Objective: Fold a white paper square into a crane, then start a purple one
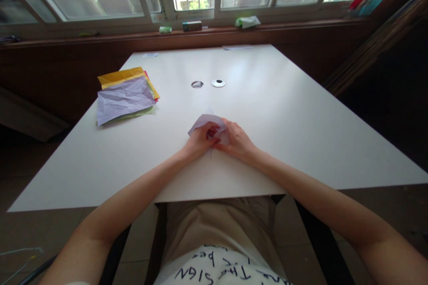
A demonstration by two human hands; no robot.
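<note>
A pale lilac sheet of paper (204, 120), partly folded, is between my two hands just above the white table's near middle. My left hand (199, 137) has its fingers curled in at the paper's near side, pinching it. Along the paper's right edge, my right hand (236, 139) grips it with the thumb in front and the fingers behind. The thumbs almost meet at the near edge. Part of the paper is hidden by my fingers, so its exact folds cannot be made out.
On the white table (284, 133), a stack of coloured paper (125, 98) lies at the left, a creased lilac sheet on top. Two round cable holes (218, 83) sit beyond my hands. A small box (192, 26) and green-white packets (247, 22) rest on the windowsill.
</note>
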